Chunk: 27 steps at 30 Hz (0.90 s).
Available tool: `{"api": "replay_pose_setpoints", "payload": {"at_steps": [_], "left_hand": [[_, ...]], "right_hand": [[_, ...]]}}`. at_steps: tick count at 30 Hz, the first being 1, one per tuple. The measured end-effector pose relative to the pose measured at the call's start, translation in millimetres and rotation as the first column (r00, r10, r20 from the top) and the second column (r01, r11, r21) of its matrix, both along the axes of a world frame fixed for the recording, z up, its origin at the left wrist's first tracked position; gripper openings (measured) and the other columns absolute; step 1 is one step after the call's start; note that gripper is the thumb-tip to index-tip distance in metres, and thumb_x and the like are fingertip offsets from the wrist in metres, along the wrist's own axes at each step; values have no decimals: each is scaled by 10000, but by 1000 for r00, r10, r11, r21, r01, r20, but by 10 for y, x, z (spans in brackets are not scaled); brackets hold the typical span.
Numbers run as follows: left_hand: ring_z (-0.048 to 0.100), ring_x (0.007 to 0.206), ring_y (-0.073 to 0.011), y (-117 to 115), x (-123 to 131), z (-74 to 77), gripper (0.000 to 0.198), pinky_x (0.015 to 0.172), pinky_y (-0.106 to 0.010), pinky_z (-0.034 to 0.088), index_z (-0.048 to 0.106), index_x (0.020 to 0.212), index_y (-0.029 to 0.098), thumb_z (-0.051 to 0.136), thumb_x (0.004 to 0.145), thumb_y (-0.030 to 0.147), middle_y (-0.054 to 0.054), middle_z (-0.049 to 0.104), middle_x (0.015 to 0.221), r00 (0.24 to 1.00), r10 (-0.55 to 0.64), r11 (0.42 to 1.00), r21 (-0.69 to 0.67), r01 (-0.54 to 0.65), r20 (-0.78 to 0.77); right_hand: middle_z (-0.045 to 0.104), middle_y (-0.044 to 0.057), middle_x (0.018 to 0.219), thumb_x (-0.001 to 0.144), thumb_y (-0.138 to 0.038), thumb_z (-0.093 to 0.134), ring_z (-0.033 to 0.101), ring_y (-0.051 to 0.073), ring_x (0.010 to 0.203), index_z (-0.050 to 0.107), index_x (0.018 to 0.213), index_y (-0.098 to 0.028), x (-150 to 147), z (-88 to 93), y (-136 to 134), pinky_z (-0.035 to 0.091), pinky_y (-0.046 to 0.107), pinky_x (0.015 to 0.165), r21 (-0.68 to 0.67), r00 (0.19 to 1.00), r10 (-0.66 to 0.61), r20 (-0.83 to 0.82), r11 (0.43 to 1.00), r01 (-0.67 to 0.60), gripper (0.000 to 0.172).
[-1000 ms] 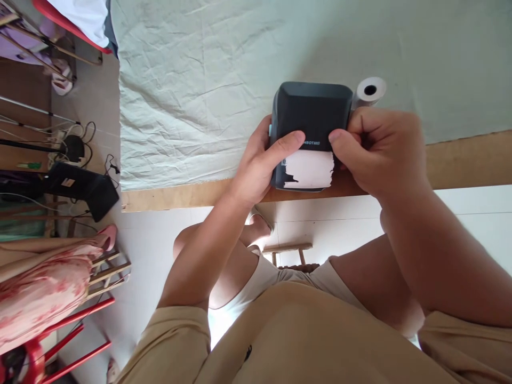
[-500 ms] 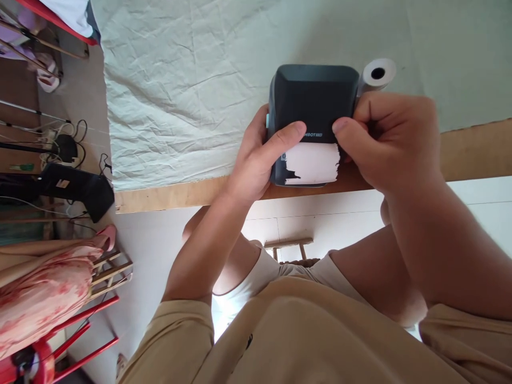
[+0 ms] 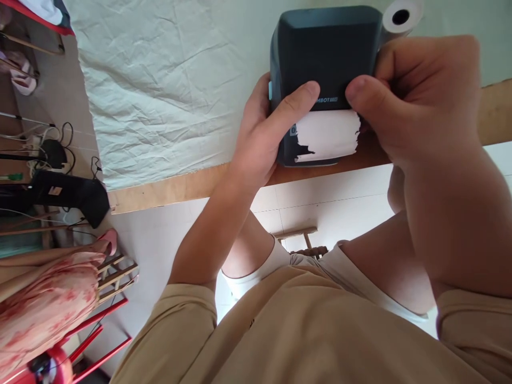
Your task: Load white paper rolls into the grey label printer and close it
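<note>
A dark label printer (image 3: 326, 53), with part of a brand name ending in "MBOT" on its lid, is at the table's front edge. From its front slot comes a strip of white paper (image 3: 328, 133) with ragged torn edges. My left hand (image 3: 262, 130) grips the printer's left side, thumb across the lid and fingers hidden behind it. On the opposite side, my right hand (image 3: 428, 101) is closed on the printer's edge, its thumb pressing the lid's lower right corner; its curled fingers are partly hidden. Just beyond that hand stands a white paper roll (image 3: 414, 21) with a dark core.
A pale green cloth (image 3: 172, 96) covers the table, whose wooden edge (image 3: 176, 186) faces me. To the left are cables, a black device (image 3: 68, 192), a wooden stool (image 3: 116, 280), a red-legged stool (image 3: 102, 352) and another person's patterned clothing (image 3: 48, 309).
The view has shifted, so the printer, roll and both hands appear higher, farther right and larger. Both hands keep the same hold on the printer, and the paper looks unchanged.
</note>
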State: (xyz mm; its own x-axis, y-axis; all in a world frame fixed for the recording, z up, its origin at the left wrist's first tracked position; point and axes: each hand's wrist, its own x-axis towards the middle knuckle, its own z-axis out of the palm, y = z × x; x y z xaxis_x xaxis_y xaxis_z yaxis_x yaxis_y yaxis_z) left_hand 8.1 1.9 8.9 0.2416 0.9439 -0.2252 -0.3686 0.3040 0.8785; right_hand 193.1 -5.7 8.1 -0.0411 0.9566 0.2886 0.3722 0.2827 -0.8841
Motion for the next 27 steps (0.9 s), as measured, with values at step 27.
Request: {"api": "replay_pose_setpoints", "payload": {"at_steps": [27], "left_hand": [[801, 1272, -306, -67, 32, 113, 411, 1199, -466, 634, 761, 890, 188, 505, 1119, 413, -56, 790, 839, 973, 155, 978, -167, -126, 173]], "right_hand": [[484, -27, 623, 945, -394, 821, 374, 96, 574, 455, 674, -222, 53, -116, -98, 232, 328, 548, -102, 980, 83, -182, 990, -103, 486]]}}
